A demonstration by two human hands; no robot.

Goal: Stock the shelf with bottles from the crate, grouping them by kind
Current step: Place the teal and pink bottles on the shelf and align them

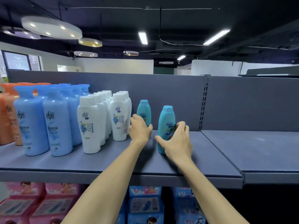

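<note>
Your left hand grips the rear teal bottle, upright on the gray shelf, just right of the white bottles. Your right hand wraps the front teal bottle, also upright, nearer the shelf edge, thumb on its left side and fingers round its right. The two teal bottles stand apart. White bottles sit in two rows; left of them blue bottles, then orange bottles at the frame edge. Shelf right of your hands is bare gray. Below: pink boxes left, blue boxes middle.
</note>
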